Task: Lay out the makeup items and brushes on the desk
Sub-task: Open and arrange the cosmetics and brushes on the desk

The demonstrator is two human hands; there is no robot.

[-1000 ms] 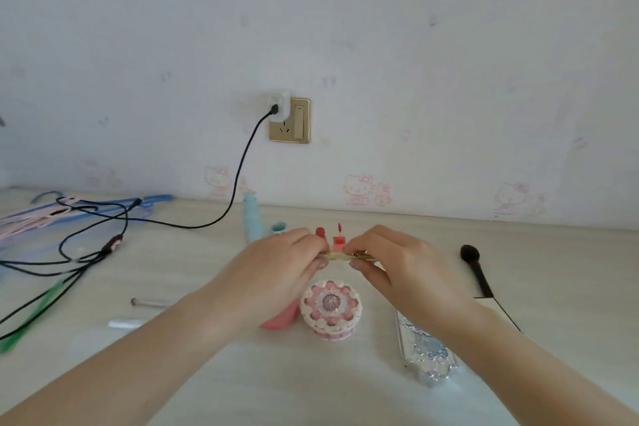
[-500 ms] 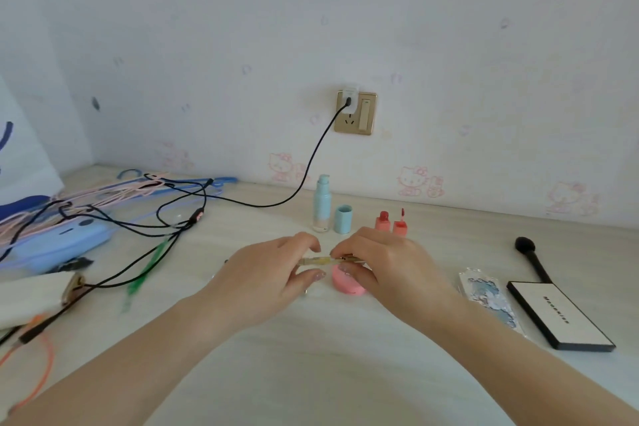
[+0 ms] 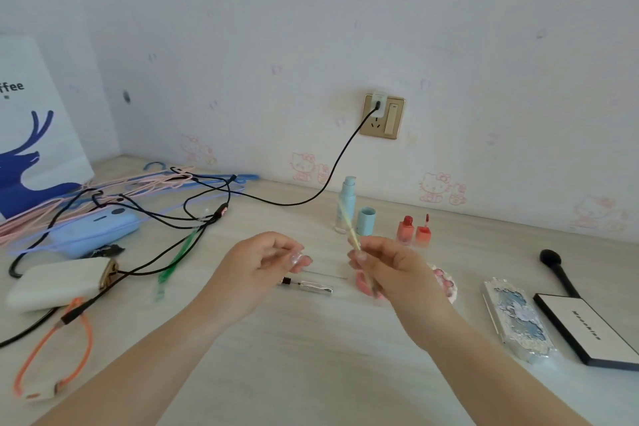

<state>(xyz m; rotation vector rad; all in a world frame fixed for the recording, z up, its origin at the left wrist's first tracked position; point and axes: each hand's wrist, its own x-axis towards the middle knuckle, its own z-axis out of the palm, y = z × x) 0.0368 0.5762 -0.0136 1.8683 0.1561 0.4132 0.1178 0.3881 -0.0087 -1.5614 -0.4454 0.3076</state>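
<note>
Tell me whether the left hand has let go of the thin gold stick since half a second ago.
Yes. The left hand has come off and drawn left; only the right hand holds the gold stick, now tilted up before the blue bottle.

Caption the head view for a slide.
Right hand holds a thin yellowish stick above the desk; left hand empty.

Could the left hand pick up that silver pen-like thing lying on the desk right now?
Probably yes: the left hand hovers just above the silver pen, seems empty, and nothing lies between them.
</note>
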